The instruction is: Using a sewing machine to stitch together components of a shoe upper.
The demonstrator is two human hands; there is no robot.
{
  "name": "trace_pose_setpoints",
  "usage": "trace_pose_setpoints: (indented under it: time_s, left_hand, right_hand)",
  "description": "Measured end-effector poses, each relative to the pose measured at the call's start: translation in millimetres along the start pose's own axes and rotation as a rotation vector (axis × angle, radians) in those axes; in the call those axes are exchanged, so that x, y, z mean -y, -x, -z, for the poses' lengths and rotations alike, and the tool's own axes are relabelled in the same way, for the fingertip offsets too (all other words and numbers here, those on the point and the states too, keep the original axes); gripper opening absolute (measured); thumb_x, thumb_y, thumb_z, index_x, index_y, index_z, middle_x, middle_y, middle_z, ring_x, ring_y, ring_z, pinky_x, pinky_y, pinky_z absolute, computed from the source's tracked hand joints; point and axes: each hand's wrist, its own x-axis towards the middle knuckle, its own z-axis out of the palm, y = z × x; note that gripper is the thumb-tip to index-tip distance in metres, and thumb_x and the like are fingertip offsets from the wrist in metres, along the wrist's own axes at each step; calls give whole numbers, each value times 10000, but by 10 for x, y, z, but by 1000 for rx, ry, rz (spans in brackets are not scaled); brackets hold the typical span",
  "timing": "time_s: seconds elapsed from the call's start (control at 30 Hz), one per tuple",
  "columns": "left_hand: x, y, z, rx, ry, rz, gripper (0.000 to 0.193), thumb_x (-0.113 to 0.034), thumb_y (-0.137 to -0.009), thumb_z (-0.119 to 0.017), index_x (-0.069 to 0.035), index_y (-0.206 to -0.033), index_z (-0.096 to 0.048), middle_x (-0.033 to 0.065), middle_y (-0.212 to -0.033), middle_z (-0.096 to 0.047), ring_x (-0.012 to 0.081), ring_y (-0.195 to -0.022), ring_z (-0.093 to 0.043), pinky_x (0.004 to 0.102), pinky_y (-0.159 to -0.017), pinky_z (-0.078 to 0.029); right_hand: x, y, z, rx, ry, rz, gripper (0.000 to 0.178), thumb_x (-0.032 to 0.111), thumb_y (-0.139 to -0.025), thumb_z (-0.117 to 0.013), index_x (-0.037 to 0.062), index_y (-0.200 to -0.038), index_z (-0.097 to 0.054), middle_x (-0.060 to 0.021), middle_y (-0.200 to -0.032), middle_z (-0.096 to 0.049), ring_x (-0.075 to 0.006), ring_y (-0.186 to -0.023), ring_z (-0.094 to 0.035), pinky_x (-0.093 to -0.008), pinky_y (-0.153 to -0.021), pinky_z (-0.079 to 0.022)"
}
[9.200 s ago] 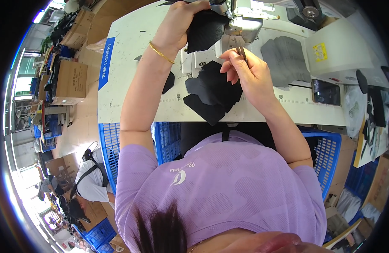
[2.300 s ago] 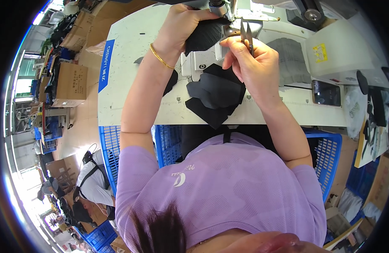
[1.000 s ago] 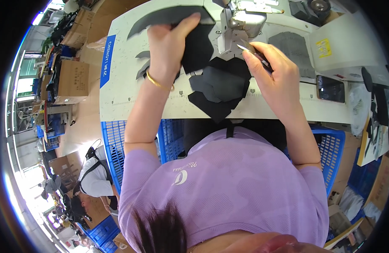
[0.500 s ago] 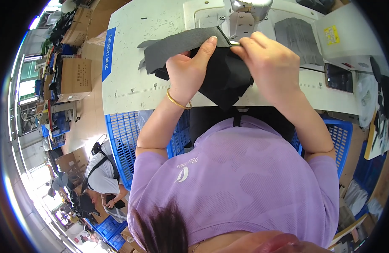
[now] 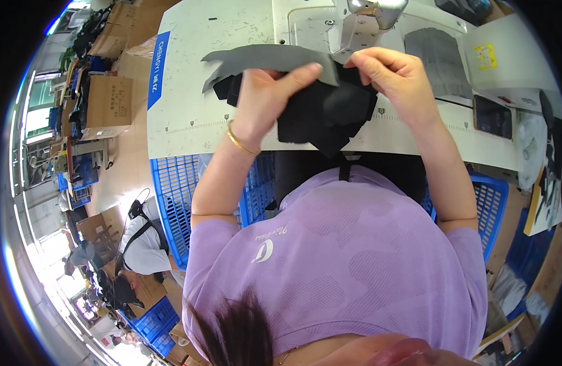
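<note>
Evidently the dark grey piece (image 5: 272, 59) has just been drawn toward the person: it lies across the upper middle of the frame, pressed under the thumb of the left hand (image 5: 267, 100), whose grip is clamped on it. Half a second ago its right end met the right hand's fingertips, with a pale tip showing between them; now that tip is out of sight. I take this as handling done away from the sewing machine (image 5: 360, 33), where the left hand was working a couple of seconds earlier. Beneath and below the piece, black pieces (image 5: 332, 113) are heaped at the table's near edge. Just beside the piece's right end is the right hand (image 5: 393, 76), thumb and forefinger drawn close; whether they meet, or hold thread or the snips seen earlier, I cannot tell. Farther right, a stack of grey panels (image 5: 436, 61) and a phone (image 5: 492, 116) rest in the upper right.
</note>
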Motion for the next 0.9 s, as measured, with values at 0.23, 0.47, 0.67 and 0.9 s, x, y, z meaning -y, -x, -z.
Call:
trace_pose_setpoints:
  time_s: [0.23, 0.47, 0.67, 0.9]
  left_hand:
    - [497, -314, 1112, -362, -426, 74, 479, -227, -802, -791, 72, -1133, -616, 125, -1025, -672, 196, -939, -632, 315, -851, -506]
    - [454, -80, 754, -843, -1149, -714, 416, -112, -789, -745, 33, -1145, -588, 134, -991, -643, 299, -913, -611, 376, -845, -486]
    - [729, -12, -91, -24, -985, -699, 388, -240, -764, -786, -8, -1031, -626, 122, -1030, -600, 302, -925, -568, 394, -807, -457]
    - [795, -5, -222, -70, -1129, -406, 516, -366, -677, -847, -17, -941, -572, 101, -919, -563, 297, -883, -546, 395, -766, -438]
  right_hand:
    - [-353, -284, 1122, -418, 1432, 408, 215, 208, -923, -617, 148, -1125, -657, -25, -1076, -635, -236, -904, -594, -341, -710, -465]
    - [-727, -9, 1301, -191, 1690, 314, 414, 183, -945, -542, 232, -1356, -530, -28, -1425, -497, -272, -1344, -418, -502, -1103, -308]
    - [-597, 58, 1113, -296, 1594, 479, 386, 126, -923, -571, 176, -1306, -577, -62, -1370, -537, -261, -1280, -480, -450, -1068, -357]
    - [-438, 373, 357, -57, 1014, 418, 350, 149, -778, -739, 78, -1105, -635, -49, -1055, -614, -214, -838, -659, -322, -676, -534]
